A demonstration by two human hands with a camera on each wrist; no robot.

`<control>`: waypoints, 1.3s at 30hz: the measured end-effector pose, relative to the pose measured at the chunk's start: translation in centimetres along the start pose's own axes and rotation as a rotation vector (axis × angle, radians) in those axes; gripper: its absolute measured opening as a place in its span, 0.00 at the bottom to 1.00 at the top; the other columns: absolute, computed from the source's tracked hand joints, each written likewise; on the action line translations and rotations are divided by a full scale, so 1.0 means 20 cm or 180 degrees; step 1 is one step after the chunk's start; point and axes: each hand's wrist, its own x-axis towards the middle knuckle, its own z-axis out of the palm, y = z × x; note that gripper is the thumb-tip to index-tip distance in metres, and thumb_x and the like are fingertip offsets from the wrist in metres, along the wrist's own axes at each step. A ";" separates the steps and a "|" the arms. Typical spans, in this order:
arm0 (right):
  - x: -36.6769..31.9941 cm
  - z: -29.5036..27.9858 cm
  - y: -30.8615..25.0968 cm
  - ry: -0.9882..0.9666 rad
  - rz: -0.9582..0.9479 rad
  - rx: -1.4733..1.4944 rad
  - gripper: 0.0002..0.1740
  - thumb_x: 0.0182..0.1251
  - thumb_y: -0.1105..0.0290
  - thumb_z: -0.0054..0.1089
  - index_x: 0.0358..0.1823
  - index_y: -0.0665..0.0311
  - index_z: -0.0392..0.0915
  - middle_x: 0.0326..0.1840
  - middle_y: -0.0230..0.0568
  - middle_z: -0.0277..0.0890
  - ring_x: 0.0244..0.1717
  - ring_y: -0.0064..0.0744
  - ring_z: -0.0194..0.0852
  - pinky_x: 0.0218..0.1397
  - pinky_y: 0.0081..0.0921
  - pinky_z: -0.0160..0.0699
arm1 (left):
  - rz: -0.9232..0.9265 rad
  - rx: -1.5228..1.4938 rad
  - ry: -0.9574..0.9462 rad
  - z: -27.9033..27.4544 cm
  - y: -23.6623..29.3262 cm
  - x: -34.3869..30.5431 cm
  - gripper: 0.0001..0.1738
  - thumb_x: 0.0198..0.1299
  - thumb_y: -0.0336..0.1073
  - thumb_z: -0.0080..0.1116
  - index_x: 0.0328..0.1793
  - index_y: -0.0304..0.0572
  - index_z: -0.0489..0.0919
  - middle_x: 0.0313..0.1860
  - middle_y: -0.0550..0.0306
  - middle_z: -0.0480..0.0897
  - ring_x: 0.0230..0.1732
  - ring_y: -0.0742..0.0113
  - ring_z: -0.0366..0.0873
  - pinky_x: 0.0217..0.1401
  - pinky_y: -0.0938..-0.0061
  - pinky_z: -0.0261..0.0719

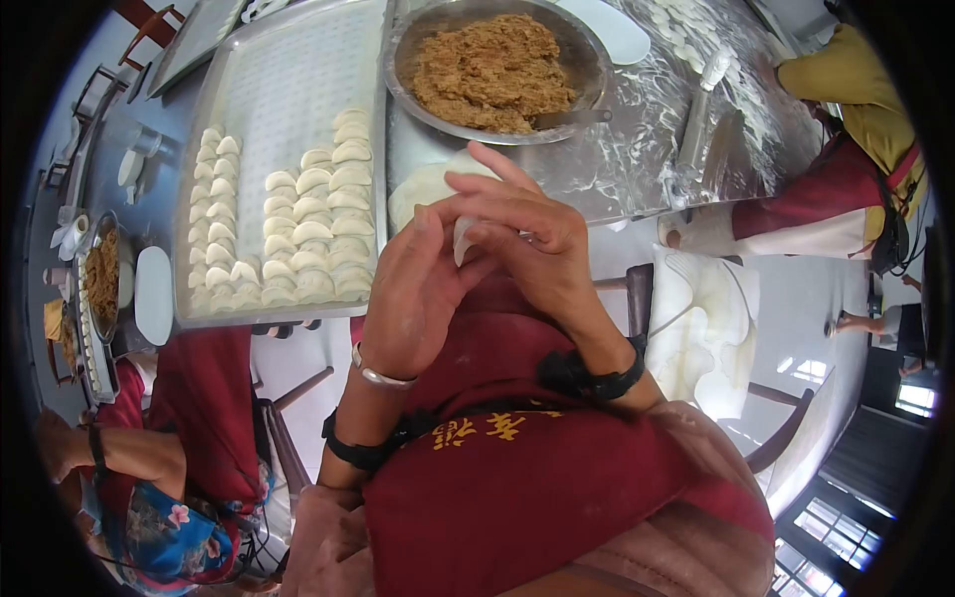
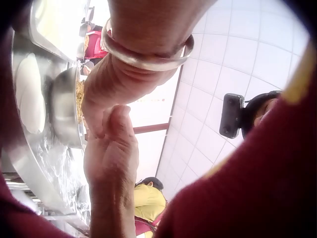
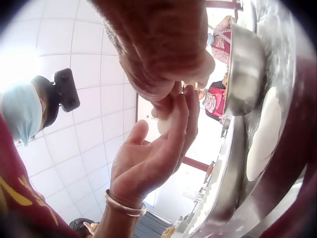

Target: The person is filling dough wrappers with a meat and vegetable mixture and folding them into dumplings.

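Observation:
Both hands meet in front of the apron, around a small white dumpling [image 1: 463,241]. My right hand [image 1: 542,227] pinches its edge between thumb and fingers. My left hand [image 1: 408,303], with a silver bracelet at its wrist, supports it from the other side. In the right wrist view, the left fingers [image 3: 173,131] are fairly straight along the dumpling [image 3: 164,125], with the thumb standing apart. From the left wrist view the dumpling is hidden behind the hands. Just beyond the hands, a pale piece of dough [image 1: 428,189] lies on the metal table.
A metal tray [image 1: 284,90] with rows of dumplings stands at the left. Behind the hands is a steel bowl [image 1: 398,75] of brown filling [image 1: 487,70] with a utensil in it. A rolling pin [image 1: 701,109] lies on the floured table at right. Other people stand at both sides.

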 end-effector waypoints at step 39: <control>-0.03 -0.02 0.05 0.0165 0.0812 -0.0533 0.11 0.64 0.80 0.60 0.47 0.68 0.84 0.51 0.45 0.85 0.50 0.33 0.85 0.52 0.25 0.81 | 0.0682 0.3283 0.1867 -1.01 0.70 0.36 0.20 0.58 0.18 0.59 0.59 0.27 0.79 0.42 0.53 0.84 0.39 0.68 0.84 0.45 0.77 0.85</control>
